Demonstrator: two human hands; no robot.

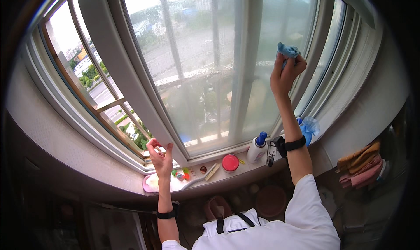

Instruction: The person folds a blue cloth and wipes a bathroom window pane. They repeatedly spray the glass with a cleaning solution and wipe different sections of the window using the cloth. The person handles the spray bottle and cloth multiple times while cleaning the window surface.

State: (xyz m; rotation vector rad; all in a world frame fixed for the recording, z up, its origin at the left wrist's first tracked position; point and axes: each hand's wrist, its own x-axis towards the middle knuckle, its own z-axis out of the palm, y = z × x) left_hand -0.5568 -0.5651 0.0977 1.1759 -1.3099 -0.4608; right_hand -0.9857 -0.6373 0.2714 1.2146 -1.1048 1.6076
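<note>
My right hand [286,74] pinches a crumpled light-blue cloth [288,50] in front of the right side of a fogged, wet sliding window pane [203,95]. Whether the cloth presses on the glass at this instant, I cannot tell. Lower down on the left, my left hand [161,158] is raised with thumb and fingers apart, holding nothing. Its thumb is close to the lower part of the white window sash frame [144,105]; contact is unclear. Black bands circle both wrists.
On the tiled sill stand a white bottle with blue cap [257,148], a red-lidded jar [230,163], a brush [211,173], small colourful toys [182,174] and a pink dish [147,184]. Blue plastic [308,128] lies at the right corner. Folded cloths [361,164] hang farther right. The left window side gapes outward.
</note>
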